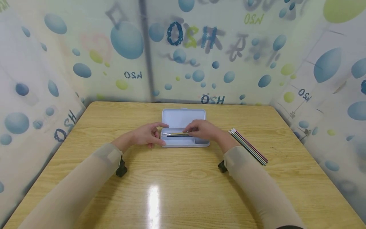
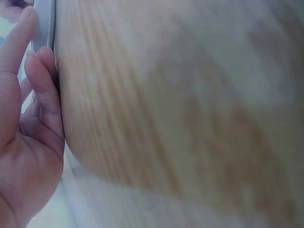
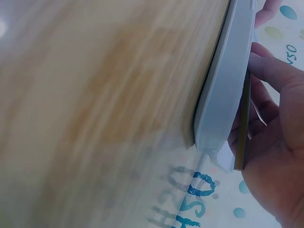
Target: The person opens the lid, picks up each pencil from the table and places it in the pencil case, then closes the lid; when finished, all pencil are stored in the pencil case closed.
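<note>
A pale blue-grey pencil case (image 1: pixel 178 142) lies with its lid (image 1: pixel 183 117) raised at the back. My left hand (image 1: pixel 147 134) holds its left end, thumb at the front corner and index finger towards the hinge. Over the case's right half, my right hand (image 1: pixel 204 129) pinches a yellowish pencil (image 3: pixel 242 128) between thumb and fingers. In the head view that pencil lies along the case, beside a dark pencil (image 1: pixel 174 136); their white eraser ends point left. My right hand covers the other ends. In the left wrist view, only a strip of the case (image 2: pixel 43 28) shows beyond my fingers.
To the right of the case, several striped pencils (image 1: pixel 248 147) lie side by side at a slant on the wooden table (image 1: pixel 183 184), near my right forearm. A patterned curtain (image 1: pixel 177 63) hangs behind the table and along both sides.
</note>
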Available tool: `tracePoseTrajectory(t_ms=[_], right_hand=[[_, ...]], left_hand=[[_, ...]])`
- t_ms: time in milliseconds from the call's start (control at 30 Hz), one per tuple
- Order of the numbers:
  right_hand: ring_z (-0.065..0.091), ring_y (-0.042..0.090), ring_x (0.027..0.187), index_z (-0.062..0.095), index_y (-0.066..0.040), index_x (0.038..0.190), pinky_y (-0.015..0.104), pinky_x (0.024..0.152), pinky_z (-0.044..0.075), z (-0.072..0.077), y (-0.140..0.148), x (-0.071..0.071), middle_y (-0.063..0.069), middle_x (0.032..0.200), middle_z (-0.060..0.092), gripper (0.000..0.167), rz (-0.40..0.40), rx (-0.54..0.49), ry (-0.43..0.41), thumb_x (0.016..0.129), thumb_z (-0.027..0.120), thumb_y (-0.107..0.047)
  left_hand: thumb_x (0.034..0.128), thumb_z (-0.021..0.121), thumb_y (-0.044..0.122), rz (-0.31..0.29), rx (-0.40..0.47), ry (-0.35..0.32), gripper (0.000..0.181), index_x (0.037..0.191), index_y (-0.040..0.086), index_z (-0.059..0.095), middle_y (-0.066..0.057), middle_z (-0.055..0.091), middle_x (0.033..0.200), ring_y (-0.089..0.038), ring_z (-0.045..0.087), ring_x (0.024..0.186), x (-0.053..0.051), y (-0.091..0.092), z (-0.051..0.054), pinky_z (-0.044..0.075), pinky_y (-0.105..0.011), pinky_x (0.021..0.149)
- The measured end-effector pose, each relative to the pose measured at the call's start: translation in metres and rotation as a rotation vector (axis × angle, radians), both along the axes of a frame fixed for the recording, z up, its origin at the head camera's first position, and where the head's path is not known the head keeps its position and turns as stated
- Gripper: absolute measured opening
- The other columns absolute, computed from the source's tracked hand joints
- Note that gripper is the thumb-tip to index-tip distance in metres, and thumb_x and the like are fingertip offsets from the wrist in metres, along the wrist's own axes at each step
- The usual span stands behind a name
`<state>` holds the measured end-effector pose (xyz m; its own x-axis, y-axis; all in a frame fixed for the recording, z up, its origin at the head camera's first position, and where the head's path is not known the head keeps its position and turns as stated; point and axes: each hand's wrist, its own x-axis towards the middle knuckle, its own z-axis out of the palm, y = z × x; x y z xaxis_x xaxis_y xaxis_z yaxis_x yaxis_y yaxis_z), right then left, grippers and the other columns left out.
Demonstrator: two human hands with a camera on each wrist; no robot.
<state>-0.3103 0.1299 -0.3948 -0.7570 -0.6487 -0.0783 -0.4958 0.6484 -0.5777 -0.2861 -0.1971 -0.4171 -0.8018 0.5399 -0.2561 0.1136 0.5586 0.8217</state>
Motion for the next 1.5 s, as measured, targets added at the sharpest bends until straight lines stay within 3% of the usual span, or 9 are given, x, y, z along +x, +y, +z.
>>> tracePoseTrajectory(t_ms=[500, 800, 1167, 1500], right_hand=[[0.06, 0.019, 0.108, 0.082, -0.023, 0.129, 0.04, 0.101, 0.053, 0.002, -0.016, -0.001, 0.003, 0.124, 0.071, 0.026, 0.026, 0.051, -0.006, 0.111, 0.066, -0.015], [0.062, 0.019, 0.112, 0.081, -0.022, 0.13, 0.042, 0.105, 0.054, 0.001, -0.014, -0.001, 0.002, 0.126, 0.071, 0.024, -0.022, 0.06, -0.005, 0.111, 0.066, -0.017], [0.066, 0.021, 0.119, 0.081, -0.022, 0.13, 0.046, 0.108, 0.056, 0.004, 0.019, 0.003, 0.001, 0.128, 0.073, 0.024, -0.077, 0.018, -0.003, 0.11, 0.068, -0.02], [0.064, 0.025, 0.113, 0.08, -0.017, 0.132, 0.043, 0.099, 0.055, 0.01, 0.07, 0.013, 0.006, 0.13, 0.075, 0.026, -0.161, -0.013, -0.006, 0.109, 0.068, -0.017]], left_hand=[[0.0965, 0.089, 0.029, 0.0, -0.01, -0.003, 0.087, 0.168, 0.019, 0.04, -0.008, 0.061, 0.095, -0.02, 0.06, 0.067, -0.002, -0.001, 0.0, 0.054, -0.028, 0.061], [0.0962, 0.089, 0.028, 0.0, -0.005, -0.004, 0.088, 0.168, 0.019, 0.04, -0.009, 0.061, 0.095, -0.02, 0.059, 0.068, -0.002, 0.0, 0.001, 0.054, -0.028, 0.06], [0.0955, 0.089, 0.029, 0.001, -0.004, -0.002, 0.089, 0.169, 0.019, 0.039, -0.009, 0.06, 0.096, -0.02, 0.06, 0.068, -0.001, -0.001, -0.001, 0.054, -0.028, 0.06], [0.0956, 0.089, 0.029, -0.003, 0.007, 0.001, 0.09, 0.169, 0.018, 0.039, -0.009, 0.059, 0.095, -0.02, 0.059, 0.068, -0.001, -0.001, -0.002, 0.054, -0.029, 0.06]])
